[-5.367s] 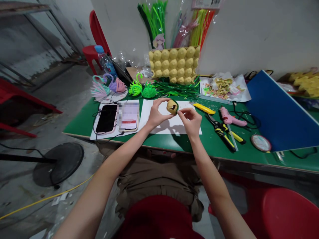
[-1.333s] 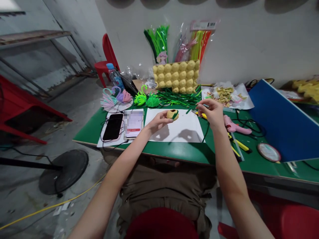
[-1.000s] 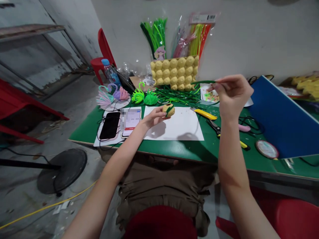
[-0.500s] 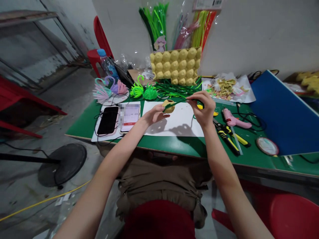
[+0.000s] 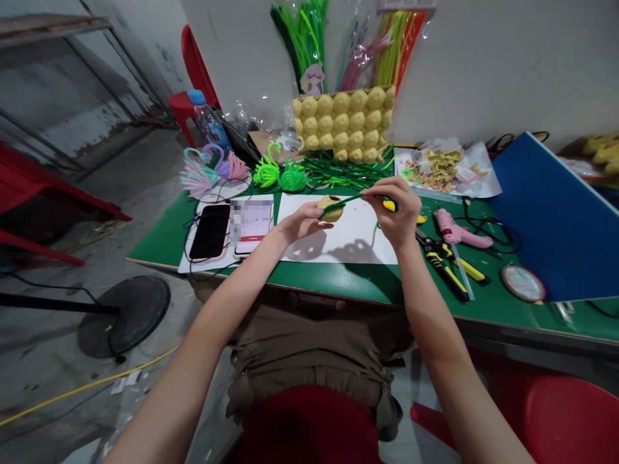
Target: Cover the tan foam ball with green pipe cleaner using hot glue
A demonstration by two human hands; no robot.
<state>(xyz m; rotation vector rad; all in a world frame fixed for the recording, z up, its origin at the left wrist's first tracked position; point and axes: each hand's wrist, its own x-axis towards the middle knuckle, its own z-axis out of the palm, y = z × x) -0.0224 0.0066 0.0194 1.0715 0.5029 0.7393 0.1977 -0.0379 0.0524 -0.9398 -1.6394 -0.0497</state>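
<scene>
My left hand [image 5: 302, 222] holds a small tan egg-carton cup [image 5: 331, 207] just above a white paper sheet [image 5: 338, 241] on the green table [image 5: 329, 280]. A dark green pipe cleaner [image 5: 345, 202] runs from the cup to my right hand [image 5: 396, 209], which pinches its other end; the loose tail curls down below that hand. Both hands hover over the sheet, the right one a little to the right of the cup.
Two phones [image 5: 209, 230] lie on paper at the left, with pipe-cleaner swans [image 5: 271, 174] behind. A yellow egg tray [image 5: 344, 122] leans on the wall above loose green pipe cleaners [image 5: 345, 173]. Right of my hands: yellow knife [image 5: 411, 214], cutters [image 5: 442, 263], pink glue gun [image 5: 459, 233], blue board [image 5: 546, 219].
My right hand had lifted the green pipe cleaner high to the right, then came back down beside the cup. The left hand has kept hold of the cup throughout.
</scene>
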